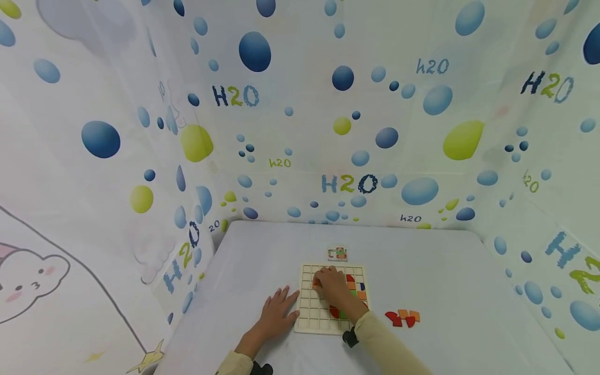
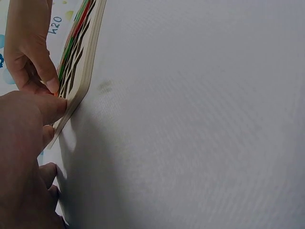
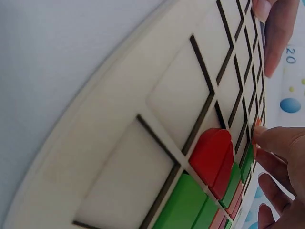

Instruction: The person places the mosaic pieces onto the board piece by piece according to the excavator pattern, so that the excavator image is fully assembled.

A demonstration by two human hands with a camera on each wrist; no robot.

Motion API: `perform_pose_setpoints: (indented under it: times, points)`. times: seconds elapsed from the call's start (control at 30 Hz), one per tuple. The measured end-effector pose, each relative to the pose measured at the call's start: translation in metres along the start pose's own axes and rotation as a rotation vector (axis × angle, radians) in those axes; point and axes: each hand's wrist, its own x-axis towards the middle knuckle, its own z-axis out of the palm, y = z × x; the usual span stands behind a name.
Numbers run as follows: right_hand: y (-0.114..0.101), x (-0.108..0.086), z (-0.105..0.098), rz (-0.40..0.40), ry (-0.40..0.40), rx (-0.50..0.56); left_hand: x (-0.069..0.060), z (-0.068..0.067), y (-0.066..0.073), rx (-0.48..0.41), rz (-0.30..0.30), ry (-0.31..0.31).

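A pale wooden grid board [image 1: 309, 312] lies flat on the table, with red, green, orange and blue pieces set in some of its squares. Over its upper part is my right hand [image 1: 334, 289], pinching a small orange piece [image 3: 258, 123] between thumb and finger at the grid. That piece's exact shape is mostly hidden by the fingers. My left hand [image 1: 277, 312] lies with spread fingers on the table at the board's left side, its thumb and fingertip touching the edge. A red rounded piece [image 3: 212, 155] and a green piece [image 3: 181, 202] sit near the board's front in the right wrist view.
Several loose red pieces [image 1: 391, 315] and orange pieces [image 1: 414, 316] lie right of the board. Behind the board lies a small card [image 1: 337, 253] with a coloured picture. The white table [image 1: 450, 276] is bordered by patterned curtains [image 1: 300, 130] at the back and sides.
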Motion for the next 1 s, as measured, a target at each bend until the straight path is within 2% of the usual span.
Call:
perform_pose_setpoints:
  times: [0.2,0.43,0.6,0.7,0.87,1.0]
  points:
    - [-0.003,0.0,-0.004,0.022,-0.027,0.032,0.002,0.005,-0.005,0.012,-0.007,0.006]
    - [-0.007,-0.001,-0.004,0.0,-0.018,0.143,0.002,0.002,-0.005,-0.004,-0.003,0.007]
    - [-0.008,0.0,-0.005,0.008,-0.029,0.101,0.002,0.004,-0.005,0.006,0.011,0.021]
    - [-0.007,-0.001,-0.007,-0.012,-0.015,0.074,0.002,0.003,-0.004,0.005,0.014,0.017]
    - [0.0,-0.01,-0.013,-0.057,0.01,0.08,0.0,-0.003,0.002,-0.003,0.009,0.002]
    - [0.01,-0.023,-0.026,-0.02,-0.017,0.144,-0.002,-0.009,0.009,0.001,0.001,-0.01]
